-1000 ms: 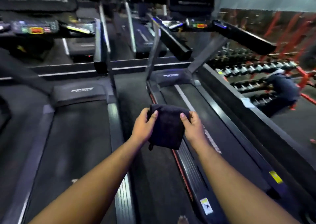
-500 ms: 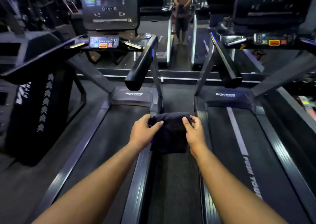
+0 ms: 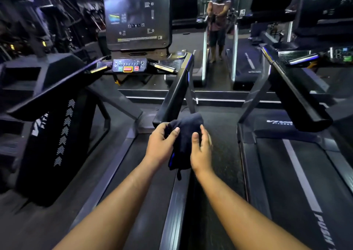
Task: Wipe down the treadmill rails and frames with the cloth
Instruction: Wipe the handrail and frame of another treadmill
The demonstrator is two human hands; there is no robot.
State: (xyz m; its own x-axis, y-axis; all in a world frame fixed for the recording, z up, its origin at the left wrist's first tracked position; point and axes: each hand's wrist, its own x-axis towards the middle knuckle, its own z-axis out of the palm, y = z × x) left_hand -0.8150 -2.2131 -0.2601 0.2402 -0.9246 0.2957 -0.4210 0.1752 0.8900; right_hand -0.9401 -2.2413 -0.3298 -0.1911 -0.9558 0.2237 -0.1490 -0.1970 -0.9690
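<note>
A person stands in the gap between two treadmills in a dim gym, both bare forearms stretched forward, holding a dark cloth (image 3: 186, 135) bunched between the two hands. The left hand (image 3: 162, 144) grips the cloth's left side, thumb laid across the fabric and fingers curled behind it; the right hand (image 3: 201, 150) holds the other side, thumb pressed on the front, the fingers blurred. The cloth hangs in the air just in front of the near end of the left treadmill's right handrail (image 3: 178, 89), a black bar sloping up to the control panel (image 3: 129, 66) and the dark screen (image 3: 136, 18) above it. Below the hands runs that treadmill's grey side rail (image 3: 174, 207), beside its black belt (image 3: 145, 173). The right treadmill's handrail (image 3: 294, 93) and striped belt (image 3: 298, 173) fill the right side. A mirror (image 3: 217, 20) ahead shows the person's reflection.
</note>
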